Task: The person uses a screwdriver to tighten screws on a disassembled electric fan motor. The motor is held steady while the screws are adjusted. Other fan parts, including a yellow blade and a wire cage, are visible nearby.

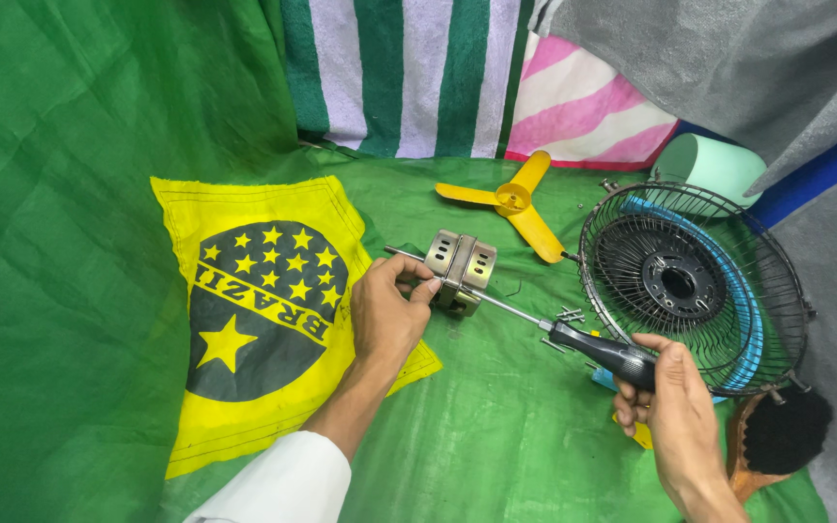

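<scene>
Left hand (387, 312) bent at the wrist, fingers pinching the metal motor (460, 271) in the middle of the green sheet (496, 426), beside the yellow cloth (254, 310). Right hand (675, 412) wrapped tight round the black screwdriver (573, 334), shaft poking through the motor. Yellow blade (520, 205) behind, wire fan cage (695, 281) crowding the right edge.

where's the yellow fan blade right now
In the head view the yellow fan blade lies on the green sheet at upper centre, just beyond the metal motor block and left of the wire fan guard, in neither hand.
</scene>
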